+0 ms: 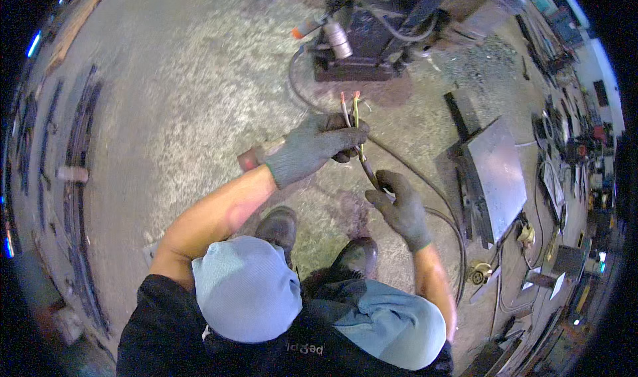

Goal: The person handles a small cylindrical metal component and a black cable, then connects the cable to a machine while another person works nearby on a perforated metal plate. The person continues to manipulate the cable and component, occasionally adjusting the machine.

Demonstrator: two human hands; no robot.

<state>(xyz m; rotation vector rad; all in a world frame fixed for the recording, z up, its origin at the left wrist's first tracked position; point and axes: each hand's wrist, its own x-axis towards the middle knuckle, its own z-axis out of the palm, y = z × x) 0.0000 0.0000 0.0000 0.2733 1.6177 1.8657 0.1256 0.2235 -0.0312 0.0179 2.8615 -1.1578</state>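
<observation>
A dark sheathed cable (368,170) runs between my two gloved hands, with its outer jacket stripped at the upper end. Out of it fan a pale wire (344,110) and a yellow-green wire (356,113), both with orange-red tips pointing away from me. My left hand (312,147), in a dark grey glove, is closed around these wires just above the jacket. Lower down and to the right, my right hand (402,209) pinches the jacketed cable between thumb and fingers. Part of the wires is hidden behind the left fingers.
Ahead stands a dark machine (355,68) with a grey-and-orange plug connector (337,38). A black cable (425,171) loops over the floor at right, near a metal plate (497,177). A hammer-like tool (251,157) lies beside my left wrist. Long metal bars (76,177) lie at left.
</observation>
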